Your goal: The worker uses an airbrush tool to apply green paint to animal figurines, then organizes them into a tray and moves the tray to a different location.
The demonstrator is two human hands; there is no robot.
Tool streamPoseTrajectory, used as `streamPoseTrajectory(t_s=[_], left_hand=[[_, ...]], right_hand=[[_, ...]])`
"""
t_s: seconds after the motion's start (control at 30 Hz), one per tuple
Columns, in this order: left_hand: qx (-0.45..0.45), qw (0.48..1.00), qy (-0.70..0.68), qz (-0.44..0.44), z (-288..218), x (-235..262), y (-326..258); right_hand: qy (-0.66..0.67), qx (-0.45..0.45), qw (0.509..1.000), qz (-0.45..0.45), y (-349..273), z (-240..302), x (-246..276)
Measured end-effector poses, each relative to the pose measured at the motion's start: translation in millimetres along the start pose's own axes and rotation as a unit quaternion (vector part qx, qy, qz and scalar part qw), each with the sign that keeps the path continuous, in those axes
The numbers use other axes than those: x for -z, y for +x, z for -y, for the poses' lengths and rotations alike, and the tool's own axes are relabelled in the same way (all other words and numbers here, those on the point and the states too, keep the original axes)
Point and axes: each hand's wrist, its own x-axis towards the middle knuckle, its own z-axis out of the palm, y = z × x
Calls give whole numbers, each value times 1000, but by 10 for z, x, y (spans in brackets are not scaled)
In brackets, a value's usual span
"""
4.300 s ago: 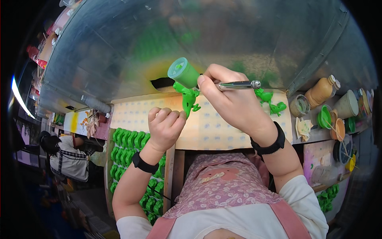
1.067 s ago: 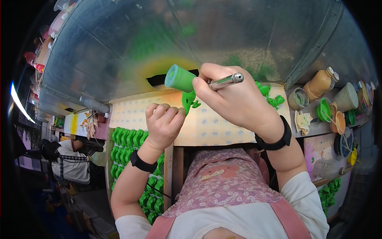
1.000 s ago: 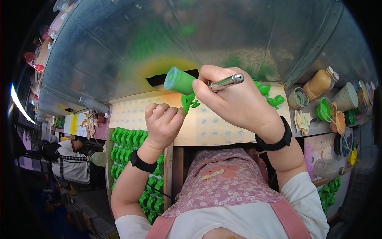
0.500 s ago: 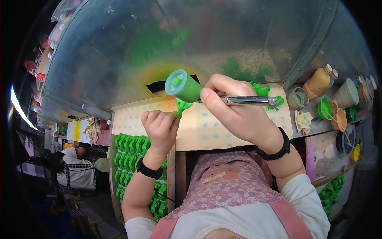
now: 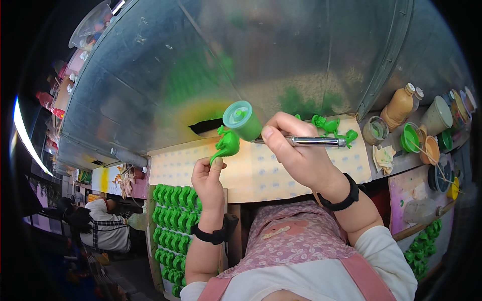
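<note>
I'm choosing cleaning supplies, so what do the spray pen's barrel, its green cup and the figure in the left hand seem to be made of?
Barrel: likely polished metal, with bright mirror-like streaks.
Green cup: probably smooth plastic, its pale rim looking slightly translucent.
Green figure: perhaps moulded plastic or rubber, glossy with soft highlights; the look leaves which open.

Shiny metal airbrush point(image 5: 319, 142), glossy plastic-looking figurine point(image 5: 229, 144), matt paper sheet point(image 5: 278, 178), cloth apron point(image 5: 296, 243).

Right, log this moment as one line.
left hand: pinching small green figurine | right hand: holding silver pen-shaped airbrush with cylindrical green cup
</note>
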Motion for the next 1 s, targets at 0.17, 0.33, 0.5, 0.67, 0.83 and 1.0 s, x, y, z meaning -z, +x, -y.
streamPoseTrajectory(t_s=[0.17,0.33,0.5,0.67,0.83,1.0], left_hand=[[55,995,-83,-10,64,-22,31],[205,944,-257,6,118,-29,20],[365,796,-481,48,124,-95,-55],[392,733,-554,41,110,-212,-157],[394,708,-585,39,63,-305,-211],[394,688,-607,53,30,-322,-228]], right_hand=[[-2,3,1000,-4,-23,0,-18],[45,40,998,-11,-96,-19,-77],[53,32,995,-72,-131,-74,-72],[70,26,991,-107,-172,-174,-57],[91,20,993,-76,-288,-206,-112],[135,-24,982,-131,-306,-229,14]])
